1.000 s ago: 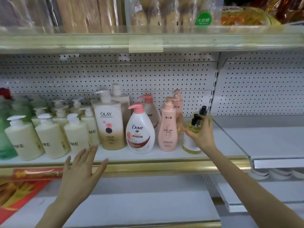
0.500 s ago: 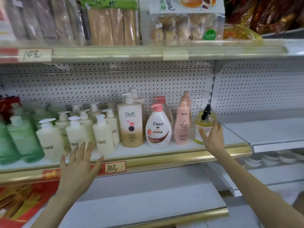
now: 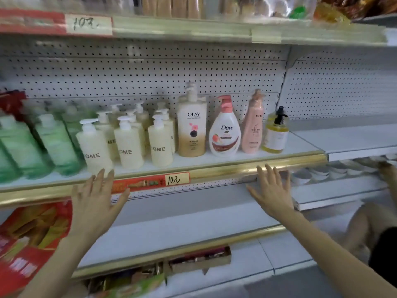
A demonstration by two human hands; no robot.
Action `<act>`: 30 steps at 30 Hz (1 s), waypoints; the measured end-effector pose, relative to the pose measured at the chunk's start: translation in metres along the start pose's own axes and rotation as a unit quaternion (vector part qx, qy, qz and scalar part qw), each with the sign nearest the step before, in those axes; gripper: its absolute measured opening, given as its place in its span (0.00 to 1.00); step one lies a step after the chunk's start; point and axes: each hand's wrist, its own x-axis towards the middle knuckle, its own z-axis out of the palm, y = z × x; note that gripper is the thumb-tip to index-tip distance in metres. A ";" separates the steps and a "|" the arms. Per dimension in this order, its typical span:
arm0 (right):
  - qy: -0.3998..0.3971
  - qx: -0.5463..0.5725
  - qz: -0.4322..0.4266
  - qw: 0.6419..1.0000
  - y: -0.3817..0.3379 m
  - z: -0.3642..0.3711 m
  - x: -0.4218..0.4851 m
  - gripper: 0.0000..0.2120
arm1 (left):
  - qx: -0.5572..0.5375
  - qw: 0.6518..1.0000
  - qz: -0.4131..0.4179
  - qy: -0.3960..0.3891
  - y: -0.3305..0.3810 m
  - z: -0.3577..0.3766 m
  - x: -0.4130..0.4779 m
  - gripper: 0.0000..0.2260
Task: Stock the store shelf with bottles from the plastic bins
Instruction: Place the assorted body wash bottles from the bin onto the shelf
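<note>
Left hand (image 3: 94,203) at 8 o'clock, palm forward, fingers splayed, grip wide and empty, right hand (image 3: 271,194) at 4 o'clock the same, fingertips level with the shelf (image 3: 225,169) rim, yellow pump bottle (image 3: 275,134) upright at its 12 o'clock, ending the row.

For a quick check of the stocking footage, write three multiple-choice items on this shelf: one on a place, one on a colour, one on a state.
1. Where does the yellow bottle stand? A. Left end of the row. B. Right end of the row, beside the pink bottle. C. On the shelf below.
2. What colour is its pump? A. White. B. Pink. C. Black.
3. How is the right hand? A. Open, holding nothing. B. Gripping the yellow bottle. C. Clenched.
Answers. 1 B: nothing stands to its right. 2 C: the pump is black. 3 A: it is spread flat by the shelf edge, clear of the bottles.
</note>
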 end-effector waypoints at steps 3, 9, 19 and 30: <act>-0.041 -0.027 -0.002 0.999 -0.002 0.026 -0.017 0.39 | -0.011 0.999 -0.015 -0.031 -0.011 0.025 -0.021 0.41; -0.141 -0.055 -0.005 0.988 -0.008 0.086 -0.046 0.35 | 0.016 0.992 -0.034 -0.124 -0.024 0.083 -0.066 0.40; -0.260 -0.075 -0.032 0.962 -0.006 0.208 -0.077 0.36 | 0.011 0.975 -0.048 -0.218 -0.026 0.195 -0.123 0.38; -0.368 -0.067 -0.066 0.925 -0.016 0.390 -0.152 0.34 | 0.004 0.932 -0.078 -0.353 -0.021 0.357 -0.226 0.29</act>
